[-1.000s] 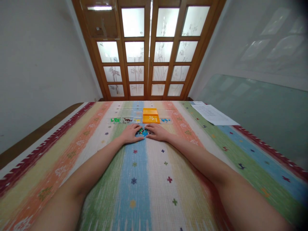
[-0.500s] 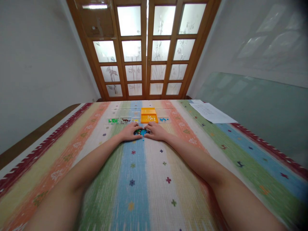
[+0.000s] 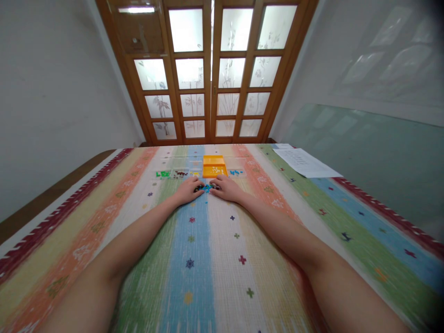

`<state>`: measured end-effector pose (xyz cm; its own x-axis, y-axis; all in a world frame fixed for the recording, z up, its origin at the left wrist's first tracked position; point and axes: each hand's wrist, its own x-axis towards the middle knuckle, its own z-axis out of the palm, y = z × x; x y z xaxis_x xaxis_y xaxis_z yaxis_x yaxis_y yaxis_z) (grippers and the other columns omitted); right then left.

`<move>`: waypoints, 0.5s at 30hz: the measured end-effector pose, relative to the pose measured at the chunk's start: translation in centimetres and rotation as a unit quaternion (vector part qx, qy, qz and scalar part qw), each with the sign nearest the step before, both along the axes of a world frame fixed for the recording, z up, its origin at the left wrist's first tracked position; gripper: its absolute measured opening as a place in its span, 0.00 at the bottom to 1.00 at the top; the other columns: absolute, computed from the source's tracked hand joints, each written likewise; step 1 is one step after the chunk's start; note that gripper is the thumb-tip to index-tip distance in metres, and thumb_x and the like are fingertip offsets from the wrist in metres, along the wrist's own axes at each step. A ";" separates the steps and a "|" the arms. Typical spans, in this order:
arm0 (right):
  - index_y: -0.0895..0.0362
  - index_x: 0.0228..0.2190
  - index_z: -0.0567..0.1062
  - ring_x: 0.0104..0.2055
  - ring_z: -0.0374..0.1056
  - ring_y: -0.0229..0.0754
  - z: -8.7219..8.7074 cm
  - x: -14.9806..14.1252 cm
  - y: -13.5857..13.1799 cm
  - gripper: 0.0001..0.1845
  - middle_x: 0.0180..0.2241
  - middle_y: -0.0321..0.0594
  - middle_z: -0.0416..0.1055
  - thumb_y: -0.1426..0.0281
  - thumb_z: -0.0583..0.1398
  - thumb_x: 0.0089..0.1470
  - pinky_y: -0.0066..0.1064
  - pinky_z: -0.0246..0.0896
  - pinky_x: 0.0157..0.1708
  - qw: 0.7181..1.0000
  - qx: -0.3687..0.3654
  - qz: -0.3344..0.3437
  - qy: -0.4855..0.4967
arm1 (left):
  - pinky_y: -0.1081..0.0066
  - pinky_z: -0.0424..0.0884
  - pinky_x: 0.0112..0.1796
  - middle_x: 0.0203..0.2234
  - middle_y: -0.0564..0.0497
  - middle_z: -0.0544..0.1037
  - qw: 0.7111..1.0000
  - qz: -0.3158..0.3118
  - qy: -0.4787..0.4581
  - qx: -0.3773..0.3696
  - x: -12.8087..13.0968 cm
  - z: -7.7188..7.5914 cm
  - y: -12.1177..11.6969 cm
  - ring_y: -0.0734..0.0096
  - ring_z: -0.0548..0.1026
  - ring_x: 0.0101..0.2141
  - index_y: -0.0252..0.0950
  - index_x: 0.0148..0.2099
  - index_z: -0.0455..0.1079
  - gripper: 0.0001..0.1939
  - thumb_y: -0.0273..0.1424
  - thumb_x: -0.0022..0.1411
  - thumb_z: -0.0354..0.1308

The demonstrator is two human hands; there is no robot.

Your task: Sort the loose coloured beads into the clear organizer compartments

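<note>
Head camera shows me the pile of small pieces (image 3: pixel 207 188) on the cloth (image 3: pixel 225 277), longer side to side, between left hand (image 3: pixel 188 190) and right hand (image 3: pixel 226 188); both curl around its ends, but I cannot tell whether either grips any.

Pile of small pieces (image 3: pixel 207 188) partly hidden by left hand (image 3: pixel 188 189) and right hand (image 3: pixel 226 188); individual shapes too small to tell. Paper (image 3: pixel 308 163) text unreadable. Arms (image 3: pixel 138 233) cut off at bottom edge, doors (image 3: pixel 210 69) at top.
</note>
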<state>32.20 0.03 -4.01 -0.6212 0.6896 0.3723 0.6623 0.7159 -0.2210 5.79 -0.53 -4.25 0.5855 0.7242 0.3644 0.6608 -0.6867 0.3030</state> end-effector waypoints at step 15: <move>0.55 0.47 0.79 0.49 0.67 0.49 0.6 -1.5 -1.1 0.18 0.44 0.47 0.72 0.55 0.59 0.69 0.37 0.59 0.49 0.997 0.014 -0.072 -0.040 | 0.58 0.69 0.55 0.48 0.45 0.76 1.000 -0.025 0.009 -0.016 -3.7 1.2 -0.1 0.57 0.74 0.51 0.44 0.56 0.77 0.18 0.42 0.68 0.61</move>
